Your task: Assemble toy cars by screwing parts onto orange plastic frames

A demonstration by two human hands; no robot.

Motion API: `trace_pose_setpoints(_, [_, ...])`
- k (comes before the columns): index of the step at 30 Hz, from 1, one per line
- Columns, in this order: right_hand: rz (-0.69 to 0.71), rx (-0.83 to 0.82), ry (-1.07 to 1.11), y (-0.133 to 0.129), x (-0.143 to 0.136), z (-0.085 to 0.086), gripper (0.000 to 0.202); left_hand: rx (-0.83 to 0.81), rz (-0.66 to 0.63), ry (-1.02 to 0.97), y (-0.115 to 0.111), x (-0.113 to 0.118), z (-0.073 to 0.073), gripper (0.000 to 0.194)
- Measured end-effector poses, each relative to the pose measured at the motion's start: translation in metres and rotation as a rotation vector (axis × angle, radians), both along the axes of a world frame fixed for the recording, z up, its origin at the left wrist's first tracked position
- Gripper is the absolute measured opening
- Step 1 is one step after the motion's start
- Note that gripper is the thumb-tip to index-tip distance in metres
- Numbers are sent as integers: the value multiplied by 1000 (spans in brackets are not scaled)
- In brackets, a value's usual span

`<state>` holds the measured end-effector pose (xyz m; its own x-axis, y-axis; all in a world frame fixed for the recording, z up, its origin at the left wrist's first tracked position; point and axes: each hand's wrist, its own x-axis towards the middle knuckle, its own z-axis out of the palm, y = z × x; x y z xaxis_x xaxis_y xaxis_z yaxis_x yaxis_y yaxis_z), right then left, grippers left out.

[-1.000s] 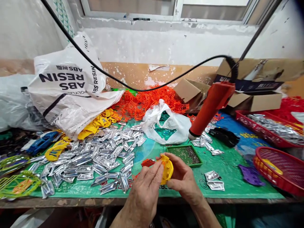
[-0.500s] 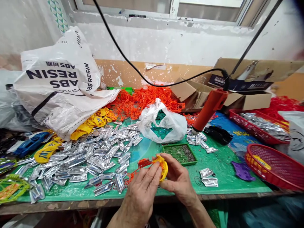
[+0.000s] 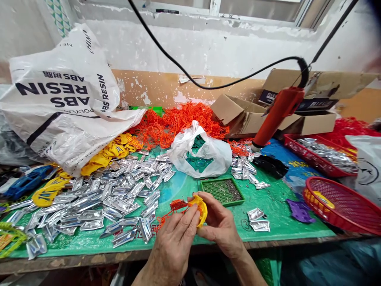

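Both hands meet above the front edge of the green-covered table. My right hand grips the right side of a curved yellow plastic part. My left hand lies against the part's left side, its fingers pressed together over an orange lattice piece that sticks out to the left. Where the orange piece meets the yellow part is mostly covered by the fingers. Many silvery parts are spread left of my hands. A green mesh tray with small screws lies just beyond them.
An orange-red power tool hangs from a black cable at the right. A white bag with green parts stands behind the tray. Red baskets are at the right, cardboard boxes at the back, and a large white sack at the left.
The view has shifted slightly, and the hanging tool appears farther right and higher. Both hands keep nearly the same hold on the yellow and orange parts.
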<state>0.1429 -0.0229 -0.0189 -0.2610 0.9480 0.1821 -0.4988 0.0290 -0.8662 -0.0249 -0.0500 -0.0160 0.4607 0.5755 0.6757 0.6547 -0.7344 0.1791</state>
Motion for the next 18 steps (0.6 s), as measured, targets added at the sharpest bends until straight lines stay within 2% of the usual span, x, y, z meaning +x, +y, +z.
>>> trace_pose_setpoints(3, [-3,-9,-13,-1,0,-1,66,6,-8,-4,2,1,0,62])
trace_pose_setpoints(6, [-17,-2,-40,-1,0,0,65,-24,-41,8,3,0,7,66])
trace_pose_setpoints(10, [-40,77,-115,-2,1,1,65,-57,-81,11,1,-3,16,72])
trace_pose_setpoints(14, [-74,172,-201,-3,-2,3,65,-102,-100,-75,-1,-4,22,71])
trace_pose_setpoints(16, [-121,240,-272,-1,-4,8,67,-184,-113,-180,-1,-5,29,64])
trace_pose_setpoints(18, [-132,302,-357,6,-6,17,62,-404,-113,-335,-1,-7,38,49])
